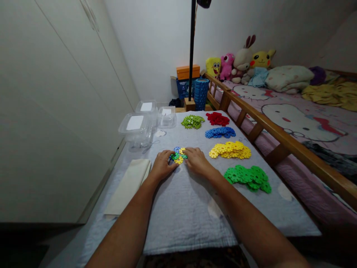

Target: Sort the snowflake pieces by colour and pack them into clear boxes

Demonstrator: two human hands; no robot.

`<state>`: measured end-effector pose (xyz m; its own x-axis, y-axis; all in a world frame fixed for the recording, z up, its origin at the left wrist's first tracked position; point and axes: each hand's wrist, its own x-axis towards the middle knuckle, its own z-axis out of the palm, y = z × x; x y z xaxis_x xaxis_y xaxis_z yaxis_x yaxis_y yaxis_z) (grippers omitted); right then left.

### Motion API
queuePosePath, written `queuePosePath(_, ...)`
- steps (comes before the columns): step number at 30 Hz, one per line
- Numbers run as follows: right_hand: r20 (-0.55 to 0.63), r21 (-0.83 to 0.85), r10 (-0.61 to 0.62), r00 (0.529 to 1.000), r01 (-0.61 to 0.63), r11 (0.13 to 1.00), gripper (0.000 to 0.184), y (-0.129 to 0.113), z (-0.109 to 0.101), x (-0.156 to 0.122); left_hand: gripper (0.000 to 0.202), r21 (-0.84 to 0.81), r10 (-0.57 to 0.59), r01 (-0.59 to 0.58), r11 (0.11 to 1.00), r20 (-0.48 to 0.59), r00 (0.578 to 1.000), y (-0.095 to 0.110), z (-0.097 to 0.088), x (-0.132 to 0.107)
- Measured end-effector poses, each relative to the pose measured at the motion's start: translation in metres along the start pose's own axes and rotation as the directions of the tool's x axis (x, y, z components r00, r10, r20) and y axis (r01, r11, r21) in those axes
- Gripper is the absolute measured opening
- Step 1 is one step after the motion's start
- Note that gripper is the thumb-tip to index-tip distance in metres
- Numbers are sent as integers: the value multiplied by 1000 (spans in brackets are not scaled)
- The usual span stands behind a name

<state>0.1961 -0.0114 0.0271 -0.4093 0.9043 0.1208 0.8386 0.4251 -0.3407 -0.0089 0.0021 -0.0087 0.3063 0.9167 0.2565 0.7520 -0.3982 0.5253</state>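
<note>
Reaching forward over a table covered with a pale blue-grey cloth, a person's two bare hands meet around a small cluster of flower-shaped discs in yellow, green and blue. The cluster lies near the middle of the table, between the hands. On its left side is the left hand, thumb and forefinger apart and curved around the edge; I cannot tell how firmly they grip. The right hand covers the right edge, its fingers close together and bent downward. Its thumb is hidden, so whether it pinches a disc I cannot tell.

To the right, loose discs sit in separate piles: a green pile nearest the person, then a yellow pile, a blue pile and a red pile. A lime-green pile lies left of the red. Across the table, clear plastic containers stand at the far left, with a folded cream cloth nearer, beside the left forearm.
</note>
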Motion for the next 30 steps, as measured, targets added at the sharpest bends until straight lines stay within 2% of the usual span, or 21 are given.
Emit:
queuePosePath(4,-91,-10,67,994,-68,998,44,2,32,18,45,7,-1,1,1000,-12,1000,-1,1,0)
queuePosePath(8,-119,22,45,992,-43,999,30,6,40,20,45,12,2,-2,1000,-10,1000,0,0,0)
queuePosePath(13,-182,96,84,980,-68,993,18,6,35,18,44,20,8,-8,1000,-7,1000,0,0,0)
queuePosePath(23,-258,176,48,965,-2,984,20,5,28,9,46,7,1,-1,1000,-8,1000,-2,1,0)
queuePosePath(26,-296,199,9,955,53,979,20,8,17,7,46,6,3,-3,1000,-1,1000,-1,0,0)
queuePosePath(30,-413,191,24,910,61,980,23,28,-13,-3,45,7,7,-7,1000,-11,1000,-1,0,0)
